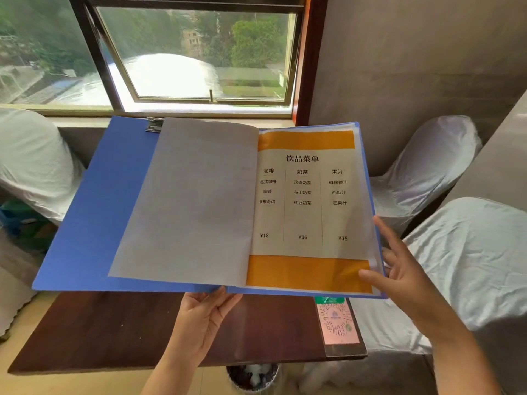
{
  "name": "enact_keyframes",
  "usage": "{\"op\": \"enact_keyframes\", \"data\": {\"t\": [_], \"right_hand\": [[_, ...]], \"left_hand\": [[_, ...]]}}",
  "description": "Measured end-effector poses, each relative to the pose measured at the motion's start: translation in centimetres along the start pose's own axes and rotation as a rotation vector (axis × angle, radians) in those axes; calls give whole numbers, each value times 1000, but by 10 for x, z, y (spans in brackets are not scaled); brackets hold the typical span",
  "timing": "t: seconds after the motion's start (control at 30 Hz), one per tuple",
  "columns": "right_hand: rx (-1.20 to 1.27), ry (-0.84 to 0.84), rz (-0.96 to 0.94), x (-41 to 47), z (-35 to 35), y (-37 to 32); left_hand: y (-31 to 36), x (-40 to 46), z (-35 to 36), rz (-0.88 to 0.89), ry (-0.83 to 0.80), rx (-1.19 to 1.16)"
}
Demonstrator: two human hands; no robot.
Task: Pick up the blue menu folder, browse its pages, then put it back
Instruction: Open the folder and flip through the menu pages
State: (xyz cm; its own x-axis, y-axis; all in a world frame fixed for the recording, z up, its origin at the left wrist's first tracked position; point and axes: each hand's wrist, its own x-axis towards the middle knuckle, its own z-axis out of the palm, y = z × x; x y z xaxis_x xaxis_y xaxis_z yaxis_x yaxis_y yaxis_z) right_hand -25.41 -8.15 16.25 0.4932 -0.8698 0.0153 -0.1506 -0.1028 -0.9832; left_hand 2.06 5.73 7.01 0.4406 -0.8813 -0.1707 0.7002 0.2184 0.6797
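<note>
The blue menu folder (94, 212) is held open in the air above a dark wooden table (114, 332). Its left side shows a blank grey page back (194, 201) and a metal clip at the top. The right side shows a drinks menu page (308, 201) with orange bands. My left hand (205, 320) supports the folder from below at its bottom edge near the spine. My right hand (399, 269) holds the lower right corner, thumb on the page and fingers behind the cover.
A QR code card (338, 323) lies at the table's right edge. White-covered chairs stand at left (31, 163), back right (427, 169) and near right (470, 266). A window is beyond the table. A waste bin (253, 376) sits below the table's near edge.
</note>
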Motion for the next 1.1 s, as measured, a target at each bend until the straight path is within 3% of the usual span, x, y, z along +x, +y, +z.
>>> {"op": "enact_keyframes", "data": {"t": [0.07, 0.13, 0.6, 0.7, 0.9, 1.0, 1.1], "right_hand": [[49, -101, -12, -3, -11, 1], [15, -91, -6, -4, -13, 2], [-151, 235, -134, 10, -5, 18], [-285, 344, -154, 13, -5, 21], [-496, 485, -373, 11, 5, 7], [-163, 505, -361, 11, 16, -3], [563, 340, -249, 16, 31, -13]], "left_hand": [[1, 1, 2, 0, -6, -8], [1, 1, 5, 3, -5, -4], [-2, 3, 17, 27, -3, 11], [-4, 5, 18, 29, 2, -7], [-12, 9, 20, 41, 11, -21], [-14, 12, 21, 43, 17, -10], [-14, 14, 22, 45, 20, -17]]}}
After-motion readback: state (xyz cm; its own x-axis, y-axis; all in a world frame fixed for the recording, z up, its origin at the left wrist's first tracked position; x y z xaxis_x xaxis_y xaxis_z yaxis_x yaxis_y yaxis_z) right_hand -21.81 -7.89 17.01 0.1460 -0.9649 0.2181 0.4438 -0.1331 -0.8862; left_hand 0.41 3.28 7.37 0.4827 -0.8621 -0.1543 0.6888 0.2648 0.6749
